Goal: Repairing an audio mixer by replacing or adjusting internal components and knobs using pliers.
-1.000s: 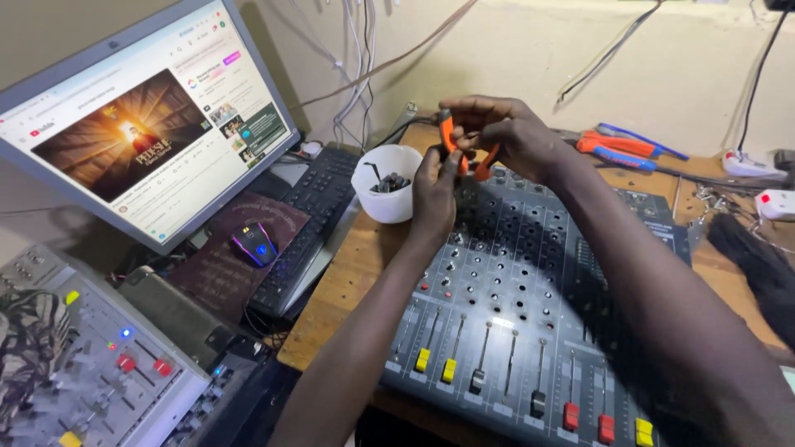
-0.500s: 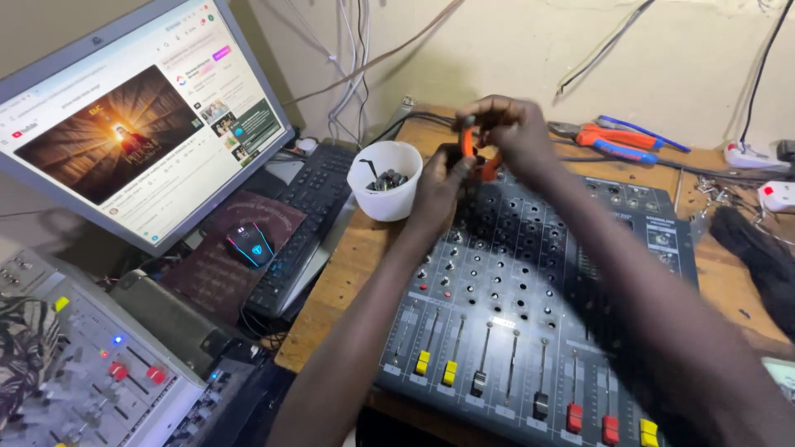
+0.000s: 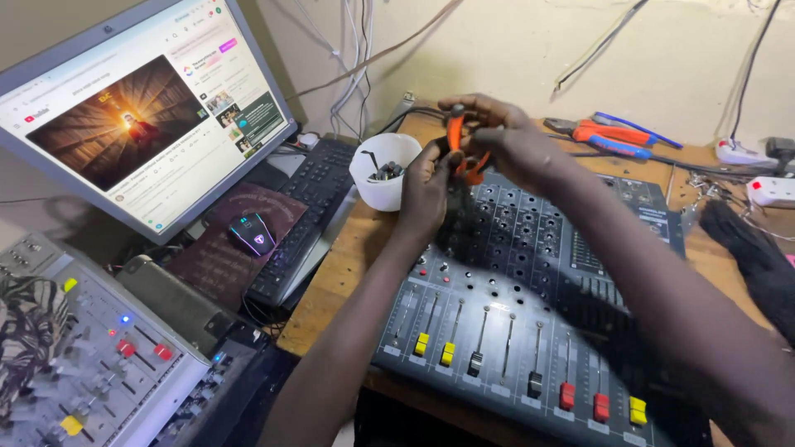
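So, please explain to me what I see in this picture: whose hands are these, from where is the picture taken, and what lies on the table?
The camera sits on a person's head and looks down at that person's own two bare hands. The right hand grips a tool with orange handles, probably pliers; the left hand meets it at the tip, and whatever sits there is too small to tell. Below them lies a grey audio mixer with coloured sliders on a wooden table. Beside it stand a white cup of small metal parts, a keyboard, a glowing mouse and a monitor.

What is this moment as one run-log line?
right hand: grips orange-handled pliers | left hand: at plier tip | below: grey audio mixer
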